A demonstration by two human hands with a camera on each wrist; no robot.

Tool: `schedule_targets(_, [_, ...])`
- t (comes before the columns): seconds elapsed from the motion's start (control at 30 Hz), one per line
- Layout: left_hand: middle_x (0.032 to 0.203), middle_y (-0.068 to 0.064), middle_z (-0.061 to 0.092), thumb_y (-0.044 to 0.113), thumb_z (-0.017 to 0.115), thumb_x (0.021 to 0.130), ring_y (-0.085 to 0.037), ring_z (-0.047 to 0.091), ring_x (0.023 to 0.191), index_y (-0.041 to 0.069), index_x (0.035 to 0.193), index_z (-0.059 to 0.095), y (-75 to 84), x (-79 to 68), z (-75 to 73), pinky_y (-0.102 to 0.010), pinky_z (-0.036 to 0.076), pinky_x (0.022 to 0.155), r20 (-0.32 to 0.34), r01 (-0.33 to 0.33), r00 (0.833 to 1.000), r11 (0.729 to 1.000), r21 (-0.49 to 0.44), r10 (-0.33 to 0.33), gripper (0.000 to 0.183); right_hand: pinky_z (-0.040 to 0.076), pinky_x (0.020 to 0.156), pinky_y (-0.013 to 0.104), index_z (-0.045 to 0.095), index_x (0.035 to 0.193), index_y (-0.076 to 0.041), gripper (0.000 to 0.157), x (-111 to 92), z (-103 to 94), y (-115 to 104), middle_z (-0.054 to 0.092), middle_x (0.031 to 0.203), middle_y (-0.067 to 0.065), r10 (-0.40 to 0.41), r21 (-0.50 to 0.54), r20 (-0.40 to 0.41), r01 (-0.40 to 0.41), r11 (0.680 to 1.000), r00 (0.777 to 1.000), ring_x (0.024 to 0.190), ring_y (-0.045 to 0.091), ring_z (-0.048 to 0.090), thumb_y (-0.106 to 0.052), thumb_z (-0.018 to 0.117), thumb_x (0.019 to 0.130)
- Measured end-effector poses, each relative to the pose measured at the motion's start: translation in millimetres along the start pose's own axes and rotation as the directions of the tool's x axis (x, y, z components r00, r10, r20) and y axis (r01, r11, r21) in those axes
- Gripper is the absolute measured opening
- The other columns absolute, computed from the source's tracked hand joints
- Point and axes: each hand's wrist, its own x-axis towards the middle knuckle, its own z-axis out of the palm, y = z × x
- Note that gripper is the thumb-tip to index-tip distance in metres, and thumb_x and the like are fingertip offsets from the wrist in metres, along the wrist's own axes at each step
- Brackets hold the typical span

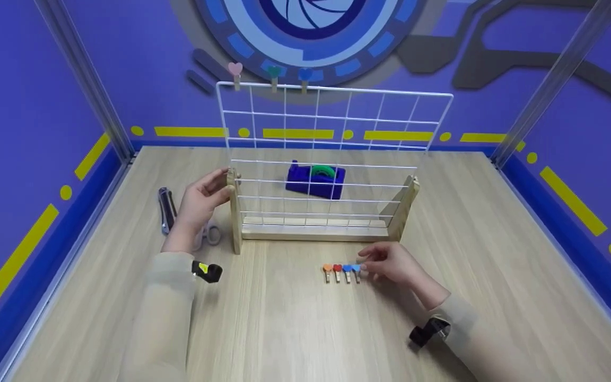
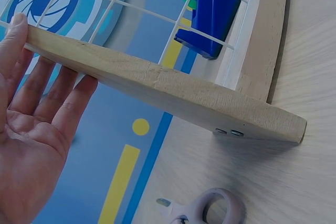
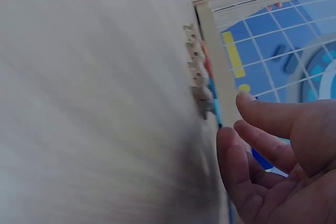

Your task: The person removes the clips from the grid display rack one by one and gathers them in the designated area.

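Observation:
My left hand (image 1: 195, 206) holds the left wooden upright of a white wire grid rack (image 1: 235, 217) near its top. In the left wrist view, the thumb lies on one side of the wood and the fingers on the other. My right hand (image 1: 394, 263) is low over the table, its thumb and fingertips apart, right beside the light blue heart clothespin (image 1: 357, 270). That clothespin ends a short row with a blue (image 1: 347, 271), a red (image 1: 338, 271) and an orange (image 1: 328, 271) heart clothespin. Pink (image 1: 236, 71), green (image 1: 274, 75) and blue (image 1: 304, 78) heart clothespins stand along the grid's top wire.
Behind the grid sits a dark blue tape dispenser (image 1: 305, 185) with a green roll. A utility knife (image 1: 166, 209) and scissors (image 1: 211, 235) lie left of the rack, partly behind my left hand and wrist. Blue panels (image 1: 151, 69) enclose the table's back and sides.

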Motion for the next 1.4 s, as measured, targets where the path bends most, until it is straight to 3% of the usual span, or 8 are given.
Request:
schedule_targets(0.27, [0.132, 0.003, 0.07, 0.012, 0.067, 0.1, 0.001, 0.066, 0.114, 0.003, 0.15, 0.05, -0.8, 0.7, -0.3, -0.021, 0.059, 0.098, 0.004, 0.001, 1.0, 1.0, 0.013, -0.001, 0.054, 0.053, 0.063, 0.019, 0.073, 0.115, 0.001, 0.026, -4.3, -24.1, -33.0, 0.073, 0.096, 0.011, -0.083, -0.057, -0.069, 0.079, 0.995, 0.994, 0.08, 0.013, 0.061, -0.009, 0.077, 0.091])
schedule_targets(0.73, [0.145, -0.012, 0.062, 0.018, 0.07, 0.099, 0.0, 0.066, 0.116, 0.006, 0.152, 0.049, -2.4, -0.2, -0.9, -0.02, 0.058, 0.097, 0.014, -0.001, 1.0, 0.999, 0.033, 0.0, 0.059, 0.057, 0.071, 0.015, 0.074, 0.113, 0.0, 0.023, -12.3, -62.9, -119.9, 0.075, 0.11, 0.02, -0.259, -0.01, -0.154, 0.261, 0.965, 0.953, 0.081, 0.008, 0.065, -0.012, 0.077, 0.093])
schedule_targets(0.97, [0.148, -0.012, 0.06, 0.02, 0.071, 0.098, -0.001, 0.064, 0.119, 0.007, 0.153, 0.047, -2.0, 0.3, -1.2, -0.02, 0.058, 0.099, 0.015, 0.014, 1.0, 0.999, 0.04, -0.014, 0.061, 0.059, 0.071, 0.016, 0.075, 0.11, 0.0, 0.02, -13.4, -77.6, -163.6, 0.076, 0.108, 0.016, -0.351, -0.026, -0.23, 0.354, 0.935, 0.908, 0.083, 0.005, 0.069, -0.009, 0.078, 0.092])
schedule_targets(1.1, [0.136, -0.001, 0.069, 0.012, 0.068, 0.099, 0.0, 0.066, 0.115, 0.003, 0.151, 0.049, -2.9, 1.1, 0.4, -0.021, 0.059, 0.098, 0.003, 0.0, 1.0, 1.0, -0.013, 0.0, 0.056, 0.061, 0.073, 0.017, 0.076, 0.111, -0.001, 0.021, -12.7, -83.1, -190.8, 0.077, 0.106, 0.006, -0.404, -0.024, -0.255, 0.412, 0.911, 0.878, 0.086, 0.005, 0.071, -0.008, 0.078, 0.091])
schedule_targets(1.23, [0.126, 0.009, 0.072, 0.009, 0.068, 0.099, 0.0, 0.067, 0.112, 0.0, 0.149, 0.051, -4.2, 2.1, 0.5, -0.021, 0.059, 0.097, -0.003, -0.016, 1.0, 0.999, -0.044, 0.016, 0.054, 0.062, 0.077, 0.018, 0.076, 0.11, -0.002, 0.02, -8.1, -86.1, -217.2, 0.077, 0.108, 0.01, -0.458, -0.023, -0.268, 0.47, 0.882, 0.847, 0.089, 0.008, 0.072, -0.009, 0.078, 0.092])
schedule_targets(1.4, [0.13, 0.006, 0.071, 0.013, 0.069, 0.099, 0.001, 0.066, 0.113, 0.003, 0.149, 0.051, -4.2, 2.6, -0.1, -0.02, 0.058, 0.097, -0.002, -0.004, 1.0, 1.0, -0.011, 0.004, 0.054, 0.062, 0.082, 0.02, 0.076, 0.112, -0.002, 0.021, 2.4, -91.4, -248.9, 0.078, 0.107, 0.006, -0.515, 0.014, -0.297, 0.543, 0.84, 0.804, 0.093, 0.011, 0.074, -0.01, 0.078, 0.092])
